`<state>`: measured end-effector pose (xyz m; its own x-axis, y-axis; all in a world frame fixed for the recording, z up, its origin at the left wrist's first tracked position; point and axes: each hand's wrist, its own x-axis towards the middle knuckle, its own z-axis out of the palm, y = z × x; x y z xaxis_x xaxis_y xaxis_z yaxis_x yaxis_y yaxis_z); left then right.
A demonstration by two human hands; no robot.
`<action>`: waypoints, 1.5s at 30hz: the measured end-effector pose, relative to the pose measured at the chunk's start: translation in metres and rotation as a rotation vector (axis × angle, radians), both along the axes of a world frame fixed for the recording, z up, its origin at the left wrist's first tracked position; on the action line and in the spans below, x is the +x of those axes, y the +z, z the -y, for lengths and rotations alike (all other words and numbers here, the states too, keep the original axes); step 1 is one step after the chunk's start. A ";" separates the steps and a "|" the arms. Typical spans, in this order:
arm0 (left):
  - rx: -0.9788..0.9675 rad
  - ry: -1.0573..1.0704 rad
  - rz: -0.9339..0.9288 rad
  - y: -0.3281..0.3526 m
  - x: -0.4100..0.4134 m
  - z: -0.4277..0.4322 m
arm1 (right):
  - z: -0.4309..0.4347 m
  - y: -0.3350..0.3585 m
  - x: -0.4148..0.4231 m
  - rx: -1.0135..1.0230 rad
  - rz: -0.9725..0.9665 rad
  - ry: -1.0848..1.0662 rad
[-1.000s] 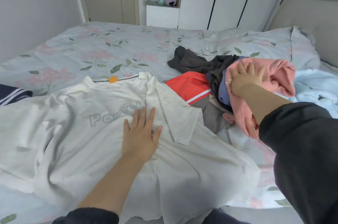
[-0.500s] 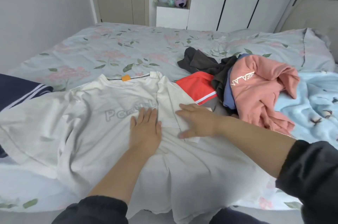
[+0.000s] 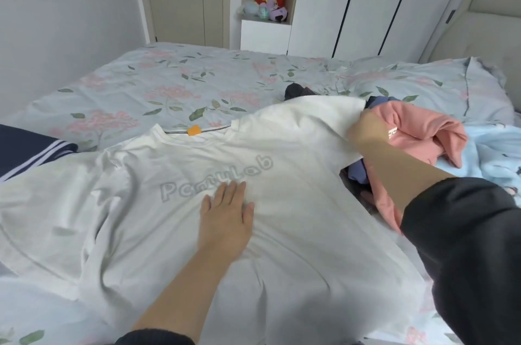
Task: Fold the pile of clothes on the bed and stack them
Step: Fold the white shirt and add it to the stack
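Observation:
A white T-shirt [image 3: 296, 232] with grey lettering and an orange neck tag lies spread face up across the near side of the bed. My left hand [image 3: 225, 218] rests flat on its chest, fingers straight, just below the lettering. My right hand [image 3: 366, 133] grips the shirt's right sleeve and holds it stretched out to the right, over the clothes pile. That pile [image 3: 423, 136] sits at the right: a pink garment on top, blue and dark pieces under it, partly hidden by the sleeve and my forearm.
A navy garment with white stripes [image 3: 31, 150] lies at the left edge. A light blue fleece blanket [image 3: 493, 153] is at the far right. The floral bedsheet [image 3: 174, 85] stretches behind the shirt toward the wardrobe and door.
My right hand left the pink garment, came to the folded-in right sleeve, took hold of it and pulled it out to the right, covering the red garment. My left hand stayed put.

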<state>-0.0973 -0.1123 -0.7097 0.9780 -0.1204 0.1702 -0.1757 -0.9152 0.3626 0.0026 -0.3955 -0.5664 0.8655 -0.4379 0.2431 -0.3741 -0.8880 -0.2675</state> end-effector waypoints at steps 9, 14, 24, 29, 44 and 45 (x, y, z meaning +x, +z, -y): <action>0.200 -0.054 -0.054 -0.004 0.002 0.002 | -0.015 0.008 0.010 -0.129 -0.502 -0.006; 0.301 -0.127 -0.130 0.006 0.004 -0.006 | -0.016 0.012 0.006 -0.065 -0.581 -0.002; 0.203 0.011 -0.289 0.020 0.001 -0.064 | -0.065 0.018 -0.021 0.360 0.204 0.248; -0.537 0.158 -0.118 0.034 0.008 -0.075 | -0.115 -0.039 -0.089 0.208 -0.062 0.614; -0.867 0.266 -0.171 0.031 0.054 -0.018 | -0.113 -0.088 -0.105 1.505 -0.117 -0.089; -0.825 0.258 -0.160 0.030 0.059 -0.014 | -0.113 -0.091 -0.102 1.512 -0.062 -0.105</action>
